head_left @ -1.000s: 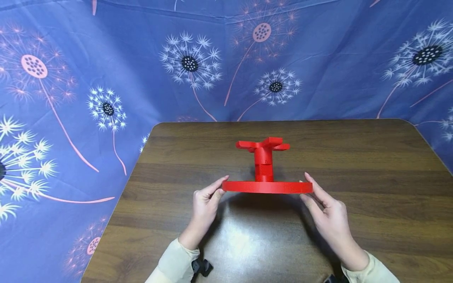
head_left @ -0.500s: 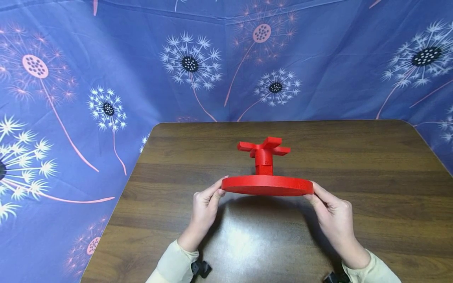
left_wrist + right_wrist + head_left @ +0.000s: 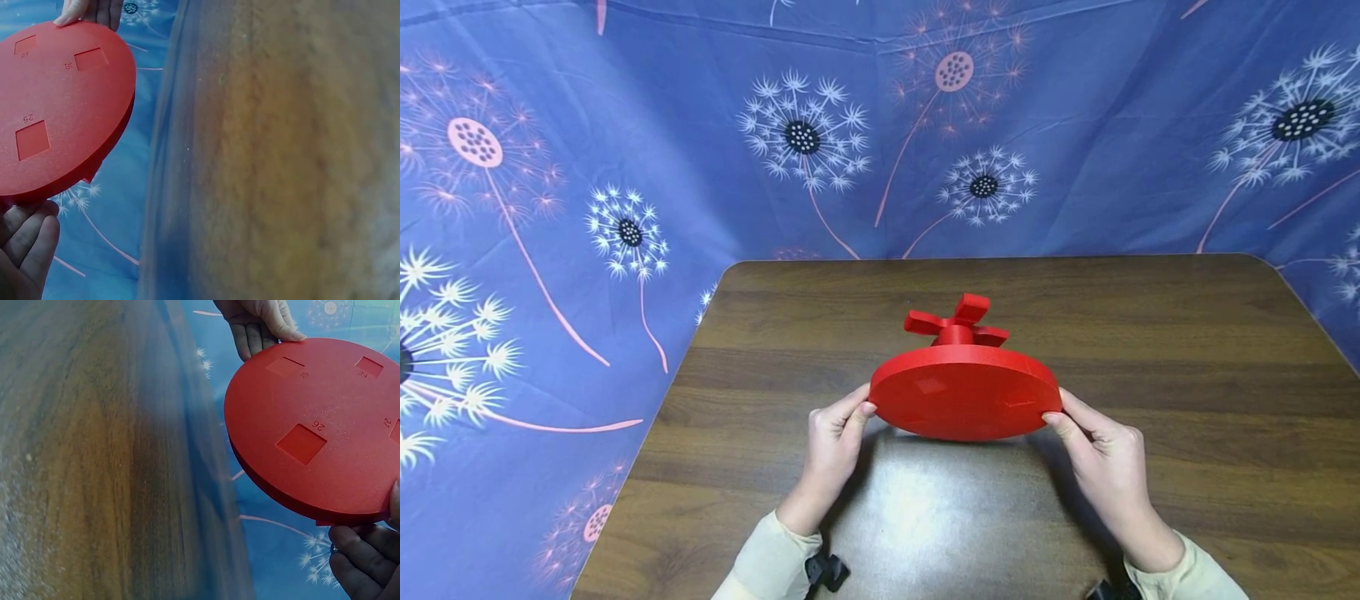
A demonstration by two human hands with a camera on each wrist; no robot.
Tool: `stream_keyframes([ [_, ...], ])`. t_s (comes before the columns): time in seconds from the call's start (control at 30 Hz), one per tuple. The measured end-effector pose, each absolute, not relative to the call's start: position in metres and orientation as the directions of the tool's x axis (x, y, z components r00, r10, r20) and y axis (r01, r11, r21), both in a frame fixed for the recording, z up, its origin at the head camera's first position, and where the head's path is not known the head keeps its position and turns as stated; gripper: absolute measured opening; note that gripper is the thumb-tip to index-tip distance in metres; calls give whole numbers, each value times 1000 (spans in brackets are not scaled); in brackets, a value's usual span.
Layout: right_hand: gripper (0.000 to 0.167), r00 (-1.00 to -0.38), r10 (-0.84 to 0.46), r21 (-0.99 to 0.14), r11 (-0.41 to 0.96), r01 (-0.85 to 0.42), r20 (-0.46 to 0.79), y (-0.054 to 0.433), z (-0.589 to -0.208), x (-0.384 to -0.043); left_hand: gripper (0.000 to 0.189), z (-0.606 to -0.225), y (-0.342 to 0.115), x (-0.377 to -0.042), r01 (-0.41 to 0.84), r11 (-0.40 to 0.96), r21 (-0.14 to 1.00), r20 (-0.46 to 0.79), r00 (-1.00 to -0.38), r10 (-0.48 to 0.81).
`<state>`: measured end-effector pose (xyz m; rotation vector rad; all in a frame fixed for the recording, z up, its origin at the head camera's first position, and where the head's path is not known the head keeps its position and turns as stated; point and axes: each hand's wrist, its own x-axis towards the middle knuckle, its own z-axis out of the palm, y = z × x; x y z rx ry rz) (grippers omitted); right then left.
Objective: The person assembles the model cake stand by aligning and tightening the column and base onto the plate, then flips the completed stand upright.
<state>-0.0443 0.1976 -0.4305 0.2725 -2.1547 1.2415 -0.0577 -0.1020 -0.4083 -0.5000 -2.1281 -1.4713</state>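
Both hands hold a red round disc (image 3: 966,396) with a short post and a cross-shaped top (image 3: 958,321) on its far side. My left hand (image 3: 835,446) pinches the disc's left edge, thumb toward me. At the opposite edge my right hand (image 3: 1108,467) grips it the same way. The disc is tilted, its flat face turned toward me and the cross pointing away. Shallow square recesses with small numbers by them, such as the recess marked 25 (image 3: 32,140) and the one marked 26 (image 3: 302,444), show on that face in the wrist views. Most of the post is hidden behind the disc.
A brown wood-grain table (image 3: 1225,400) lies beneath the hands, with a bright glare patch near its front. Blue cloth (image 3: 880,125) printed with dandelions hangs behind it and along the left side. Black wrist mounts (image 3: 827,572) show at the sleeves.
The disc has tipped from edge-on until its flat face shows, and the cross has leaned away. My right fingers, partly spread earlier, have closed on the rim. The left hand has barely moved.
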Motion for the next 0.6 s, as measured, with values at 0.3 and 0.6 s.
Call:
stream_keyframes([
  [0.3,47,-827,145,-763,498,-413,543,196,-423,-41,26,-415,-103,-60,545,291,786,572,-820,-8],
  [0.6,45,-815,188,-792,431,-432,548,195,-426,-46,28,-428,-103,-68,484,186,855,501,-863,-62],
])
